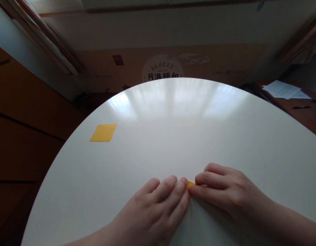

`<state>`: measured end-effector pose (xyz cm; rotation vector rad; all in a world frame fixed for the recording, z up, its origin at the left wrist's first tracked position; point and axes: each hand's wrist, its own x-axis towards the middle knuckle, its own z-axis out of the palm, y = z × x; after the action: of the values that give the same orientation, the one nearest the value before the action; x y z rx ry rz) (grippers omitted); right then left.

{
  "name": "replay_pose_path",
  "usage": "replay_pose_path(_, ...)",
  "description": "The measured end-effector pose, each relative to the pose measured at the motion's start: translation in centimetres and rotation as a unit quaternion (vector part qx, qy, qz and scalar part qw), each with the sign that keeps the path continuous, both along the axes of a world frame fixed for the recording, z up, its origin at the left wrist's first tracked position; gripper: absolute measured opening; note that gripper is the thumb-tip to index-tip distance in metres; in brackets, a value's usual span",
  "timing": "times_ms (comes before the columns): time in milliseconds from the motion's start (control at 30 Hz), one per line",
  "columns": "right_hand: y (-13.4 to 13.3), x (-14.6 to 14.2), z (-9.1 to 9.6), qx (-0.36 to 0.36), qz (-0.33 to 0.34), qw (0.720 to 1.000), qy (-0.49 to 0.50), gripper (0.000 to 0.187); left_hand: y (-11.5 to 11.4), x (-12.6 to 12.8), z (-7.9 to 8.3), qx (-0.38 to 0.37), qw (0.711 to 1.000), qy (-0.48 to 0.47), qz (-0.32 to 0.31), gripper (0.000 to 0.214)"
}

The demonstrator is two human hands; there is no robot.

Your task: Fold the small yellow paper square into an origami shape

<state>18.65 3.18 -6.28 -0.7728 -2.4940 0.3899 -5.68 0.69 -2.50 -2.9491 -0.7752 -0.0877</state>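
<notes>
Between my two hands, near the front of the white table (158,147), a small piece of yellow paper (190,183) shows. Most of it is hidden by my fingers, so its full shape cannot be made out. My left hand (161,201) presses its fingertips on the paper's left side, the fingers close together. From the right, my right hand (224,189) pinches the paper's other side, its fingers curled. Both hands rest low on the tabletop, their fingertips almost meeting. Farther off to the left lies a flat yellow square of paper (103,133), apart from both hands.
The table's round edge curves across the far side. At right stands a brown wooden surface with white printed sheets (283,90) and a dark pen (301,107). A brown cabinet (25,95) is at left. Printed cardboard (194,65) stands behind the table.
</notes>
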Motion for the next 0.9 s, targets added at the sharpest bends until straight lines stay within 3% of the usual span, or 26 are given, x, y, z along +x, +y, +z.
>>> replay_pose_path(133,0.0,0.0,0.1,-0.016,0.000,1.000,-0.001,0.028,-0.1,0.1,-0.4,0.007,0.999,-0.034,0.025,0.049)
replay_pose_path(367,0.2,0.6,0.7,-0.126,-0.028,0.991,0.031,0.018,0.1,0.3,-0.6,0.003,0.998,-0.056,0.026,0.043)
replay_pose_path(667,0.1,0.2,0.2,-0.090,-0.052,0.995,-0.006,0.019,0.2,0.1,-1.1,-0.002,0.998,-0.056,0.026,0.041)
replay_pose_path(900,-0.5,0.9,2.3,-0.105,-0.058,0.987,-0.104,0.019,0.2,0.2,-0.6,-0.022,0.998,-0.048,0.037,0.039)
